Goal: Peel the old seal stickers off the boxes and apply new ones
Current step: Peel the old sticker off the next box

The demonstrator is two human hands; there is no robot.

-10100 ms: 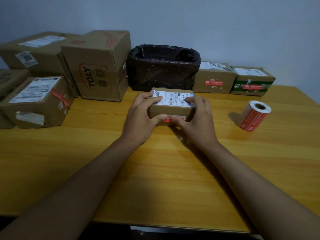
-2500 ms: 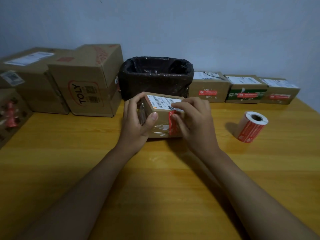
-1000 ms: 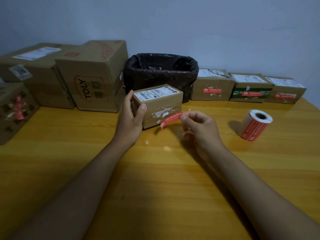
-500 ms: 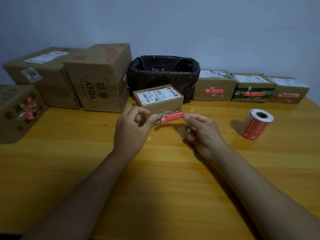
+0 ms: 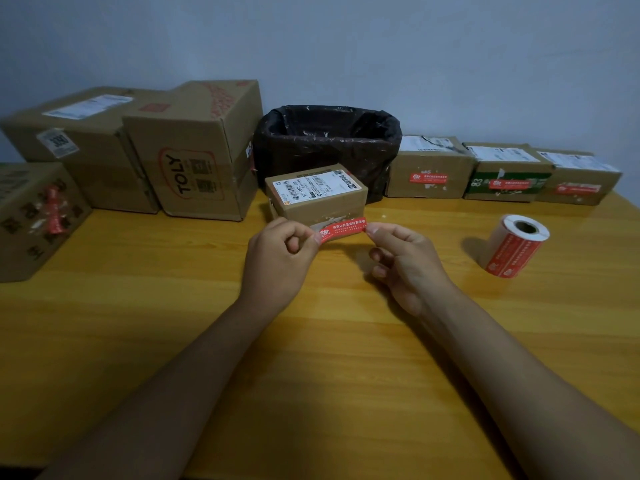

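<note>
Yellow wooden table [image 5: 138,323] against a plain grey-blue wall [image 5: 415,57]. Far left, a printed carton [image 5: 31,220] is cut off by the frame edge; behind it a big labelled carton [image 5: 69,143], then the TOLY carton [image 5: 197,150]. Left hand [image 5: 277,261] pinches one end of the red seal sticker [image 5: 343,229], right hand [image 5: 405,261] pinches the other end, strip stretched just in front of the small box [image 5: 317,197], its front scuffed. Black-lined bin [image 5: 329,143] behind. Three small boxes [image 5: 502,173] wearing red seals line the wall; sticker roll [image 5: 516,245] lies right. Label print too small to read
</note>
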